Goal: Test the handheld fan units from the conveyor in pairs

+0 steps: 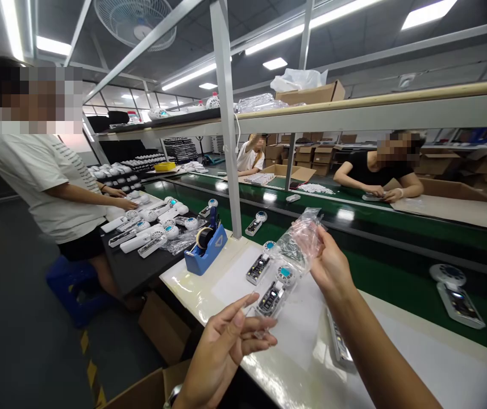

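The person's right hand (331,262) is pinching the upper end of a clear plastic bag (298,244), its fingers closed on the crinkled film above the white worktable (417,363). The left hand (226,341) is gripping the bag's lower end, thumb and fingers narrowed together on the film, so the bag is hanging stretched and tilted between the two hands. Through the lower part of the bag a small handheld fan unit (274,294) with an open circuit board and a teal-centred round head is showing; whether it is lying inside the bag or on the table behind it cannot be told. A second such unit (259,267) is lying on the table just beside it. A blue tape dispenser (207,245) is standing near the table's far left corner. A co-worker in a white shirt (34,176) is leaning over a dark table (141,267) covered with finished white fans (153,224). Beyond runs a green conveyor belt (396,284), where another unit (456,295) is resting.
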`<state>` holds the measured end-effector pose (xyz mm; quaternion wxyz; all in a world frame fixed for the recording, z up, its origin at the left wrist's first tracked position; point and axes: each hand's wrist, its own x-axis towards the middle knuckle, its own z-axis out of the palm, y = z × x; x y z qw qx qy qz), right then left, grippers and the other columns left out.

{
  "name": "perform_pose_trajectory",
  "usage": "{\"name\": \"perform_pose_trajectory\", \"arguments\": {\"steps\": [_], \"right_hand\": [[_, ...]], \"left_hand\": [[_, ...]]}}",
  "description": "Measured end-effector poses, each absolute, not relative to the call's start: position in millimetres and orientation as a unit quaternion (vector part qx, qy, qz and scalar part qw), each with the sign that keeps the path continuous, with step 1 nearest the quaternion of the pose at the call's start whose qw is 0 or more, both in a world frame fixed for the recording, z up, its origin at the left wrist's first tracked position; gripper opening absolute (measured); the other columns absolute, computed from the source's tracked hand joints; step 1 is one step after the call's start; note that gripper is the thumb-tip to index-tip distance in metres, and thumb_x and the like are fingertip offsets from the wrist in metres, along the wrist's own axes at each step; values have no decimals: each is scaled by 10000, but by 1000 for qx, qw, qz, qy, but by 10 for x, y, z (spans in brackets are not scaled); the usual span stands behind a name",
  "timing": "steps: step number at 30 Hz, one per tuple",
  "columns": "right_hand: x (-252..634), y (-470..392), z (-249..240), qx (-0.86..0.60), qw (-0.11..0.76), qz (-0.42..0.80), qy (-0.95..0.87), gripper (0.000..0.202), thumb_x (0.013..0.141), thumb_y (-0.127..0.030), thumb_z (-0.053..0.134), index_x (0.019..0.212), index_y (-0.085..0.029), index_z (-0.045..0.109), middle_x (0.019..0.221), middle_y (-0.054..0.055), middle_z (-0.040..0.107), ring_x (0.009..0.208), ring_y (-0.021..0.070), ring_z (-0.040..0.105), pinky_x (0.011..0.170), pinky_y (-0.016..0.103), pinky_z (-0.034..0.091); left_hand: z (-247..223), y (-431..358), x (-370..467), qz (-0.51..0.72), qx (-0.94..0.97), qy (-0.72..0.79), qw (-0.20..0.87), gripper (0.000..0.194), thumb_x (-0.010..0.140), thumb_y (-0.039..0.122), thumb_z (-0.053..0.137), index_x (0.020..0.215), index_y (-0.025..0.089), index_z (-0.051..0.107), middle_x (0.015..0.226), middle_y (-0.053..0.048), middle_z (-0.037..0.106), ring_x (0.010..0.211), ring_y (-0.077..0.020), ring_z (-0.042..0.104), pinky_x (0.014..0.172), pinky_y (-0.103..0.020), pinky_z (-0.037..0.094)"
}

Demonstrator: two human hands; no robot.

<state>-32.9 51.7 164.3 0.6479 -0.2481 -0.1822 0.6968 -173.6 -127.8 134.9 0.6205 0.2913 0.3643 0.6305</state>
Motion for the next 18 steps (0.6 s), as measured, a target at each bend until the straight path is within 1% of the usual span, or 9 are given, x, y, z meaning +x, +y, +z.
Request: {"name": "perform_pose_trajectory", "arguments": {"steps": [4, 6, 9, 11, 13, 15, 18], "right_hand": [[-347, 403, 1681, -251, 637, 706, -181, 229, 861, -163, 387, 832, -143, 613, 814, 58, 707, 821, 163, 667, 748, 302, 574], [-360, 318, 1688, -242, 635, 709, -189, 211, 849, -163, 410, 829, -138, 618, 792, 59, 710, 804, 167, 669, 754, 304, 570], [-438, 94, 1656, -219, 615, 716, -249, 151, 803, -222, 515, 858, -134, 625, 790, 75, 716, 811, 199, 668, 746, 331, 566], [-544, -119, 1593, -211, 580, 727, -300, 204, 749, -253, 599, 925, -152, 616, 837, 72, 719, 839, 211, 663, 729, 323, 562], [-686, -341, 1498, -218, 526, 747, -342, 293, 701, -273, 658, 968, -169, 599, 880, 67, 717, 854, 214, 661, 697, 299, 558], [-840, -509, 1393, -234, 479, 763, -365, 334, 665, -297, 693, 956, -166, 592, 871, 68, 719, 842, 216, 665, 683, 290, 551], [-1052, -548, 1246, -255, 432, 777, -380, 332, 646, -358, 700, 879, -149, 590, 793, 66, 722, 807, 214, 670, 710, 297, 537]], "left_hand": [[1372, -1327, -1711, 641, 292, 388, 595, 403, 820, 281, 532, 1186, 115, 494, 907, -163, 689, 736, -191, 665, 733, -293, 503], [1375, -1360, -1707, 651, 292, 394, 579, 412, 814, 285, 542, 1184, 109, 491, 912, -162, 687, 749, -194, 663, 749, -297, 498], [1343, -1384, -1660, 662, 292, 403, 560, 420, 804, 301, 556, 1165, 96, 497, 906, -166, 687, 750, -199, 665, 749, -297, 497], [1288, -1361, -1593, 672, 290, 404, 548, 428, 789, 321, 573, 1148, 98, 505, 905, -162, 688, 761, -209, 666, 765, -313, 499], [1207, -1305, -1528, 697, 282, 405, 520, 413, 763, 344, 600, 1101, 116, 537, 888, -134, 696, 805, -225, 661, 795, -332, 496], [1116, -1240, -1523, 719, 283, 417, 480, 343, 744, 362, 614, 1015, 153, 588, 865, -91, 703, 843, -233, 653, 806, -330, 497], [1002, -1172, -1737, 698, 318, 492, 412, 240, 711, 397, 629, 832, 191, 644, 753, -52, 706, 773, -242, 657, 712, -316, 518]]}}
